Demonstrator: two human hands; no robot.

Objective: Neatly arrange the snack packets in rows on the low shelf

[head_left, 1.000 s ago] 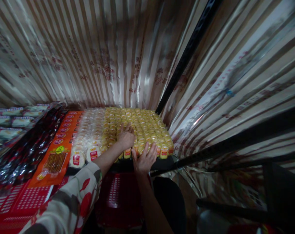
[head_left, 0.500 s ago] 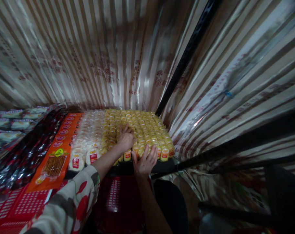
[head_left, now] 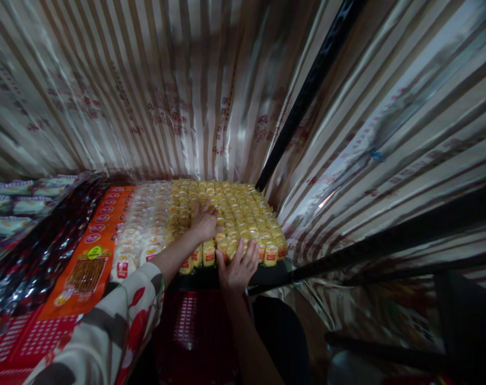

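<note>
Operator: Where are the packets under my hands?

Observer: Your small yellow packets in clear, shiny wrappers [head_left: 243, 208] stand in tight rows on a black shelf [head_left: 269, 275], against a brown-and-silver striped plastic sheet [head_left: 210, 107].

Operator: And my left hand?

Observer: Your left hand [head_left: 205, 222] lies over the tops of the yellow packets, left of their middle, its fingers apart and slightly bent. I cannot tell whether you pinch one. Your white sleeve with grey and red shapes [head_left: 106, 331] covers part of that arm.

Operator: The right?

Observer: Your right hand [head_left: 237, 267] is open at the front row, fingers extended up against the yellow packets, thumb apart, gripping nothing visible.

Operator: What lies to the left?

Observer: Beside the yellow ones you have round white packets in clear film [head_left: 146, 208], then a flat orange packet with a window [head_left: 96, 235], then dark, glossy packets [head_left: 46, 254]. A red perforated plastic basket [head_left: 46, 337] sits below them.
</note>
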